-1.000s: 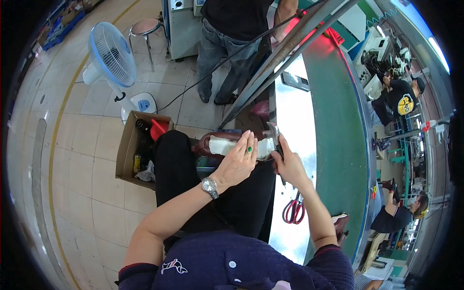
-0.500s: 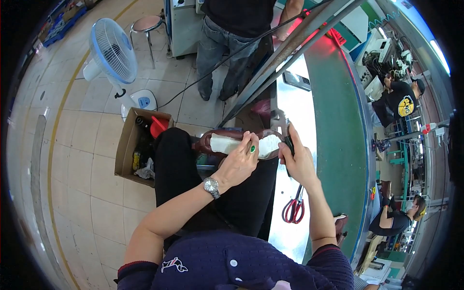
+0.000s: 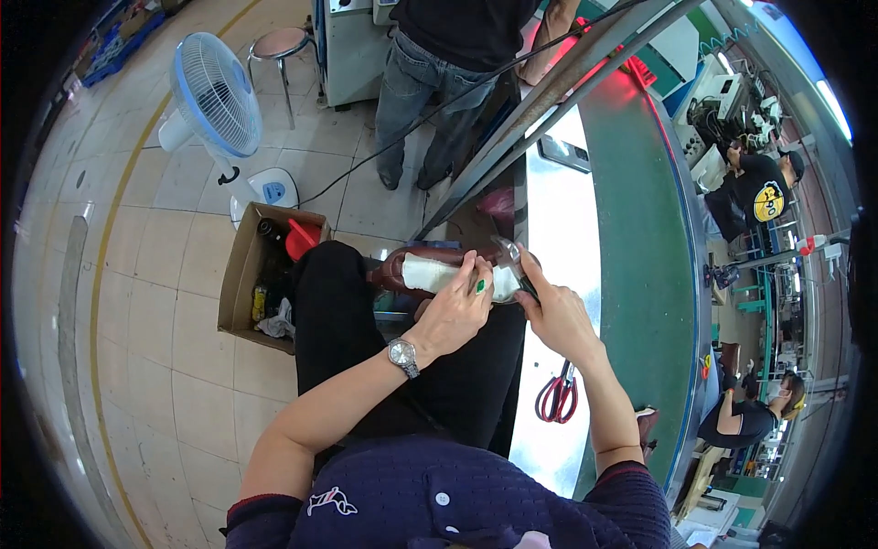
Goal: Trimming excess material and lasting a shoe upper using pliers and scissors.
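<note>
A brown shoe upper (image 3: 391, 272) lies sole side up across my lap, with a white sole face (image 3: 422, 272) showing. My left hand (image 3: 455, 306) rests on the middle of that white face, fingertips pinched together. Anything between those fingertips is too small to make out. At the shoe's right end, my right hand (image 3: 560, 316) is closed round a hammer-like hand tool (image 3: 506, 251) with a shiny metal head. Its head is close to the white face, right of my left fingers; my fingers hide most of the handle. Red-handled scissors (image 3: 557, 399) lie beside my right forearm.
A bright metal worktop (image 3: 558, 206) runs along my right, with a phone-like dark device (image 3: 564, 154) on it, then a green belt (image 3: 640, 229). On my left stand a cardboard box (image 3: 240, 302) and a fan (image 3: 218, 96). A person (image 3: 439, 82) stands ahead near a slanting metal post (image 3: 540, 105).
My right hand and the tool have tilted and moved slightly left, bringing the metal head closer to the white face. My left hand has stayed nearly in place on the shoe.
</note>
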A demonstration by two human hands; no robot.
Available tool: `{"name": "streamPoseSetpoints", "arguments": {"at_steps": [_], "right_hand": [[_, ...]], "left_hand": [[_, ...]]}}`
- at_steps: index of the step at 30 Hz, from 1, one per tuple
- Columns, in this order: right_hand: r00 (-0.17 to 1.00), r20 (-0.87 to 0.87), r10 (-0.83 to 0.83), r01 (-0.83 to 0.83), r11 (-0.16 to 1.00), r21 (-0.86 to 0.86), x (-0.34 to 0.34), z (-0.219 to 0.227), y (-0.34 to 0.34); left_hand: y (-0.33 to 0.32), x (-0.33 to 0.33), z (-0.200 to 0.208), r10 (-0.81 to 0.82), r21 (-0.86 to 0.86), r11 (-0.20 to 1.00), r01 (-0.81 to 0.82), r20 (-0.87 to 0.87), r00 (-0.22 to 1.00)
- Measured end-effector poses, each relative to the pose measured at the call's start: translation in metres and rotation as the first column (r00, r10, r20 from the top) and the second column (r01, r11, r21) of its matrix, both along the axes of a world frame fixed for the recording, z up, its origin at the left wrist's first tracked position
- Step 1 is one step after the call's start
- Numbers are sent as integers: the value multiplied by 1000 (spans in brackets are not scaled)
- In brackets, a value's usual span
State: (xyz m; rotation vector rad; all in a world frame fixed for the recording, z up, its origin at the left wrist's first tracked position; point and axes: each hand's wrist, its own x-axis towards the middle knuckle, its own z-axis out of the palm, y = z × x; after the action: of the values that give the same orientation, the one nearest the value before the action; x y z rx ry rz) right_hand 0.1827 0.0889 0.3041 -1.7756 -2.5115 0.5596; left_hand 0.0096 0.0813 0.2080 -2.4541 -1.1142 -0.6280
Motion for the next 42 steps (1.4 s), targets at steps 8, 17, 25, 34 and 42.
{"name": "streamPoseSetpoints", "arguments": {"at_steps": [8, 17, 25, 34, 42], "right_hand": [[995, 37, -92, 90, 994, 58, -9, -16, -13], [997, 4, -73, 73, 997, 0, -19, 9, -12], [994, 100, 50, -58, 996, 75, -35, -3, -11], [999, 16, 50, -53, 977, 207, -50, -10, -11], [999, -15, 36, -33, 986, 161, -60, -16, -15]], "left_hand": [[2, -7, 32, 36, -316, 947, 57, 280, 959], [5, -35, 10, -14, -232, 972, 30, 69, 997], [0, -34, 2, 5, -96, 995, -15, -100, 995], [-1, -38, -8, -9, -28, 1000, 13, 137, 991], [-1, -59, 32, 264, -324, 917, -234, 51, 963]]}}
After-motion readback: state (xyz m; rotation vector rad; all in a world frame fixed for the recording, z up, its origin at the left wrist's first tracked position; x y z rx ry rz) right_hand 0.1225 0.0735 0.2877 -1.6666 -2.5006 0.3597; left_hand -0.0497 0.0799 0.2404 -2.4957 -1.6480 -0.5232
